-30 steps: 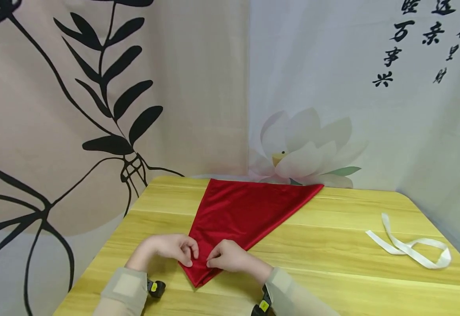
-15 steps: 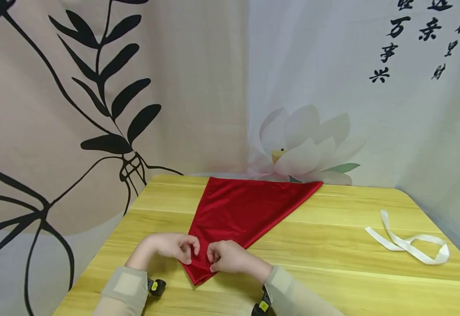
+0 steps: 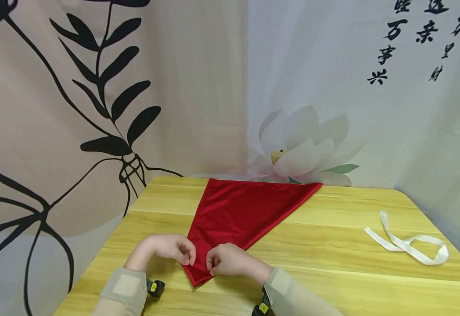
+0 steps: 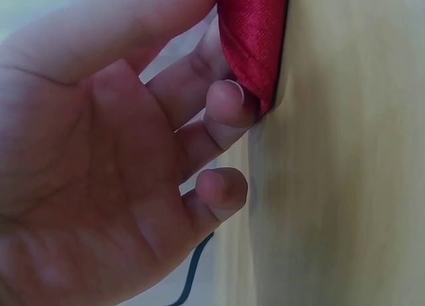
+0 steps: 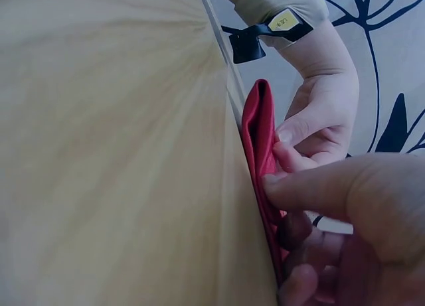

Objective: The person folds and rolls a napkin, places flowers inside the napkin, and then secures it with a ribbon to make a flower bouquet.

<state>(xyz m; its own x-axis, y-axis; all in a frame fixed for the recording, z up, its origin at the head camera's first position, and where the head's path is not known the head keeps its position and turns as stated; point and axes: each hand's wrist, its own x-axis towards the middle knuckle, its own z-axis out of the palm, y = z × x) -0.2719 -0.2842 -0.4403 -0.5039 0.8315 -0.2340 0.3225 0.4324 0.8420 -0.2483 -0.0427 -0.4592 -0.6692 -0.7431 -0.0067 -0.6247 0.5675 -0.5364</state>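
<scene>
A red satin-like cloth [image 3: 238,215], folded to a roughly triangular shape, lies on the wooden table with one narrow corner toward me. My left hand [image 3: 172,248] is at its left edge, thumb and fingers curled and pinching the fabric. In the left wrist view a rolled edge of the cloth [image 4: 255,37] meets those fingertips. Close by, my right hand [image 3: 230,259] pinches the fabric above the near corner. In the right wrist view its thumb presses a folded layer of the red cloth [image 5: 260,120], whose end shows as an open loop.
A white ribbon [image 3: 415,252] lies loosely looped on the right side of the wooden table [image 3: 332,250]. The cloth's far edge reaches the table's back edge, against a printed curtain [image 3: 202,87]. Each wrist carries a small black camera [image 3: 156,288].
My right hand has shifted slightly toward me and its fingers are more curled. The cloth's left edge by my left hand has drawn slightly inward. The ribbon stays put.
</scene>
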